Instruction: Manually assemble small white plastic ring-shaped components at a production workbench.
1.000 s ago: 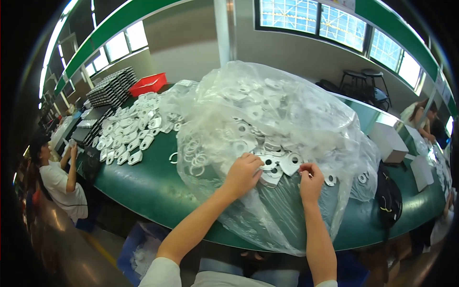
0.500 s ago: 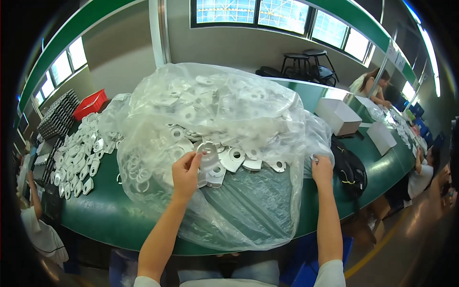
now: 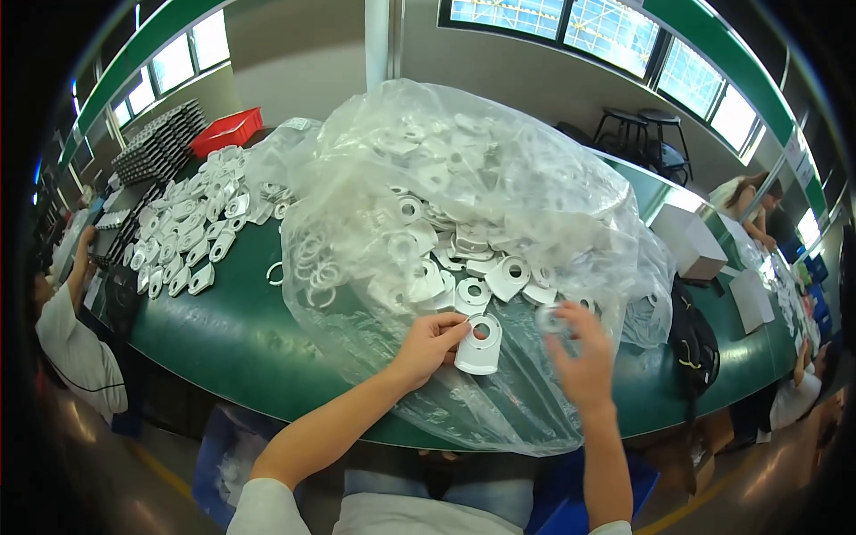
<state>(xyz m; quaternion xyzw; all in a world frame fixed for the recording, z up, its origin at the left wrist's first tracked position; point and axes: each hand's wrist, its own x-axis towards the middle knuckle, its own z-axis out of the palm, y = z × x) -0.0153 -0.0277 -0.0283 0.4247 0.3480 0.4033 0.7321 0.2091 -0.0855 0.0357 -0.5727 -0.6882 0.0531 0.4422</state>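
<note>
My left hand (image 3: 426, 349) pinches a flat white plastic part (image 3: 478, 358) with a rounded end and a round hole, holding it above the near side of a big clear plastic bag (image 3: 535, 192). To its right my right hand (image 3: 586, 367) is raised and smeared by motion. Between its fingers shows a pale ring (image 3: 550, 319), blurred. Just beyond my hands, many similar white parts (image 3: 510, 276) lie heaped in the bag's mouth. Thin white rings (image 3: 319, 267) gather at the bag's left side, seen through the film.
Left on the green table (image 3: 223, 334) lies another spread of white parts (image 3: 183, 232), with a red bin (image 3: 226, 131) and stacked grey trays (image 3: 160, 138) behind. A white box (image 3: 687, 241) and a black backpack (image 3: 691, 339) stand right. Blue bins sit below. Other people work at both sides.
The view has swung, shifting the scene rightward. My left hand has drawn the white part nearer, off the heap. My right hand has left the bag's right edge and come up beside it with a ring.
</note>
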